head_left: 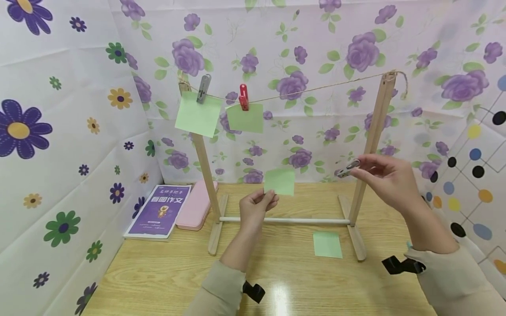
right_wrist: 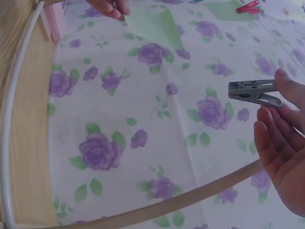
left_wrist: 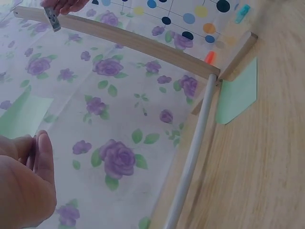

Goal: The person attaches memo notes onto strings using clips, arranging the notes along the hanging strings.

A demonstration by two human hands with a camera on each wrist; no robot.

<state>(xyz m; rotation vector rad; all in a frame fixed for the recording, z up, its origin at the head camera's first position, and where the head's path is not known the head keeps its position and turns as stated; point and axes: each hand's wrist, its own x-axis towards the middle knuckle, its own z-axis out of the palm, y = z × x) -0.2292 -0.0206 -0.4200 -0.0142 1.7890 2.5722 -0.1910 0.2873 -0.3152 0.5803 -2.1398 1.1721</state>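
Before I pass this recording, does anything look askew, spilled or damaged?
Only something minor: the leftmost hanging note sits tilted, its right side lower, and its gray clip leans too, rather than hanging square. The string sags, lowest near the red clip. I see nothing spilled or damaged.

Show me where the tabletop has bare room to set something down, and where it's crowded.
Bare wood lies in front of the purple book, left of the frame's left foot; another patch sits between the left forearm and flat green note. Crowded: back left, where book and pink case adjoin.
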